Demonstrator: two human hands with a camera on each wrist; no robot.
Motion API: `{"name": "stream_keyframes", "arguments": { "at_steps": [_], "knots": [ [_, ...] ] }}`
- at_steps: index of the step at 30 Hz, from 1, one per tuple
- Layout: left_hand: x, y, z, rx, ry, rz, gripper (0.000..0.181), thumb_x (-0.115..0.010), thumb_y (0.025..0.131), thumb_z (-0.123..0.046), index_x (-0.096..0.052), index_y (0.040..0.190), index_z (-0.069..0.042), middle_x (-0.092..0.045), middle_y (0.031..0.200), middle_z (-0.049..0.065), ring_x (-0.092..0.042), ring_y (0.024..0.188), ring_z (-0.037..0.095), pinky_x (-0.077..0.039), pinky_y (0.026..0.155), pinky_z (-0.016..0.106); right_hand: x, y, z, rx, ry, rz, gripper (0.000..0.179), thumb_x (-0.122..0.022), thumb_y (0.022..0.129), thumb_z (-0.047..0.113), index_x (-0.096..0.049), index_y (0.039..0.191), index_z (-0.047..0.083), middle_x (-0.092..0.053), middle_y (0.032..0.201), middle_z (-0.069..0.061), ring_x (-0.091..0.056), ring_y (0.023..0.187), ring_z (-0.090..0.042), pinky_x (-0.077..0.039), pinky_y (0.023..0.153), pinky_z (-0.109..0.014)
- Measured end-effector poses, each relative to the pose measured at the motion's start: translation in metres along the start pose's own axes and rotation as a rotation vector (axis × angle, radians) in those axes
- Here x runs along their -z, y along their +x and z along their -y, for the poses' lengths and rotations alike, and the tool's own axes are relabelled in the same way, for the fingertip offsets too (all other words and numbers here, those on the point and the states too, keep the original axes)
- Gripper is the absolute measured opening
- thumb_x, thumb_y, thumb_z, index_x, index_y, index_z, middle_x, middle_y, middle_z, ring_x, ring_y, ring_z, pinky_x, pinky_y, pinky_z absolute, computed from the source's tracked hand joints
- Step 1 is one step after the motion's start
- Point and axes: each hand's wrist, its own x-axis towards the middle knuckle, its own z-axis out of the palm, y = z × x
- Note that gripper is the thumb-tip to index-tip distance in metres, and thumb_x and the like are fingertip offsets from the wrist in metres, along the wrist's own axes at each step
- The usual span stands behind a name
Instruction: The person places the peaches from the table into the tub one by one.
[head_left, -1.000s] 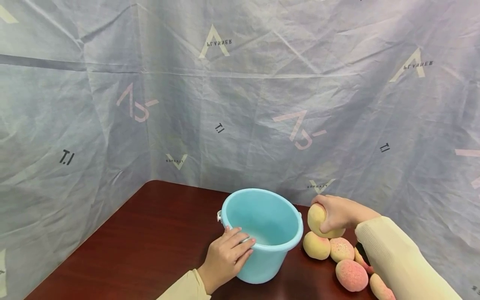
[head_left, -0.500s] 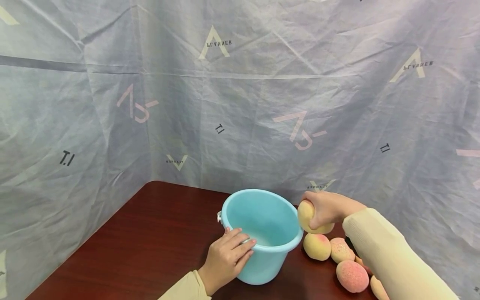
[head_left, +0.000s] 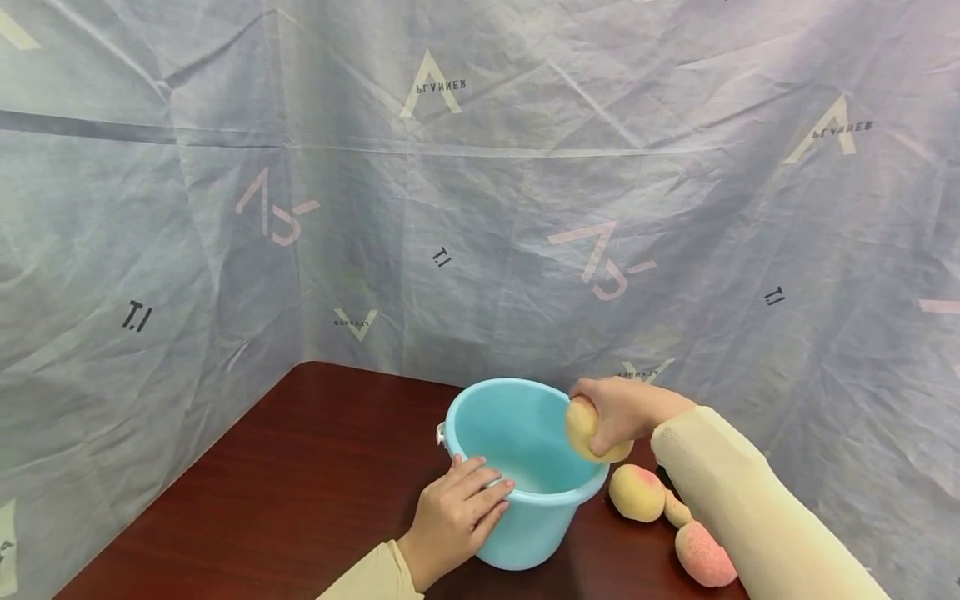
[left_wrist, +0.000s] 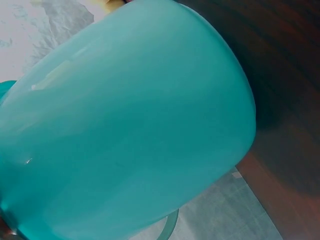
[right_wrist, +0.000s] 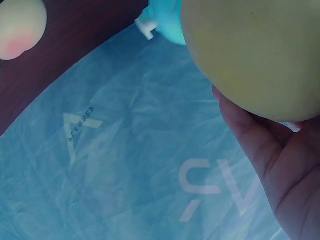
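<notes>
The light blue bucket (head_left: 517, 533) stands upright on the table in the head view, its side filling much of the left wrist view. With its fingers over the near rim, my left hand (head_left: 453, 512) grips the bucket. My right hand (head_left: 626, 412) holds a pale yellow peach (head_left: 581, 429) above the bucket's right rim; the right wrist view shows this peach (right_wrist: 260, 55) close up against the thumb. Right of the bucket lie a yellow peach (head_left: 637, 493) with a pink blush and a pink peach (head_left: 705, 554). Another peach (head_left: 678, 508) is partly covered by the right sleeve.
A dark red-brown table (head_left: 285, 492) extends left of the bucket. Grey printed cloth (head_left: 480, 208) hangs behind and along the left side. The bucket's white handle joint (head_left: 440, 433) sticks out at its left.
My right hand has carried the held peach leftward, from over the other peaches to the bucket's right rim. The left hand and the bucket have stayed in place.
</notes>
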Motion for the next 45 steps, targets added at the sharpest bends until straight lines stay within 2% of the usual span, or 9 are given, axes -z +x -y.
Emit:
{"name": "stream_keyframes", "arguments": {
  "at_steps": [11,25,32,38,45],
  "knots": [
    [-0.001,-0.001,0.001,-0.007,0.009,-0.005,0.031,-0.049,0.101,-0.028,-0.076,0.096,-0.014,-0.069,0.092,-0.002,-0.065,0.093,0.020,-0.054,0.079,0.044,0.000,0.015,0.019,0.011,-0.062,0.035,0.062,-0.069,0.061,0.009,-0.055,0.121,0.005,-0.054,0.084,0.001,-0.049,0.068,-0.015,-0.043,0.061,-0.030],
    [-0.001,-0.002,0.001,-0.007,0.009,-0.003,0.031,-0.048,0.101,-0.028,-0.076,0.097,-0.015,-0.068,0.093,-0.002,-0.064,0.093,0.019,-0.055,0.075,0.044,-0.005,0.031,0.027,0.027,-0.063,0.030,0.060,-0.070,0.062,0.009,-0.055,0.120,0.006,-0.054,0.082,0.002,-0.050,0.068,-0.014,-0.044,0.062,-0.031],
    [0.000,-0.002,0.002,-0.017,0.014,-0.009,0.029,-0.051,0.100,-0.028,-0.076,0.097,-0.015,-0.068,0.093,-0.002,-0.064,0.094,0.018,-0.054,0.078,0.042,-0.007,0.036,0.030,0.022,-0.067,0.036,0.061,-0.069,0.063,0.009,-0.053,0.122,0.006,-0.054,0.082,0.001,-0.050,0.069,-0.015,-0.044,0.063,-0.032],
    [0.001,-0.002,0.003,-0.015,0.007,-0.004,0.028,-0.051,0.100,-0.028,-0.076,0.097,-0.015,-0.068,0.092,-0.002,-0.064,0.095,0.019,-0.055,0.076,0.042,-0.008,0.042,0.031,0.024,-0.080,0.046,0.061,-0.072,0.065,0.010,-0.053,0.123,0.005,-0.054,0.084,0.001,-0.050,0.070,-0.016,-0.044,0.064,-0.032],
    [-0.001,-0.003,0.003,-0.029,0.005,-0.008,0.029,-0.050,0.101,-0.028,-0.075,0.098,-0.014,-0.068,0.093,-0.002,-0.064,0.095,0.020,-0.055,0.076,0.042,-0.010,0.047,0.033,-0.006,-0.093,0.071,0.064,-0.071,0.065,0.009,-0.052,0.127,0.006,-0.054,0.086,0.001,-0.051,0.071,-0.017,-0.044,0.064,-0.034]
  ]
}}
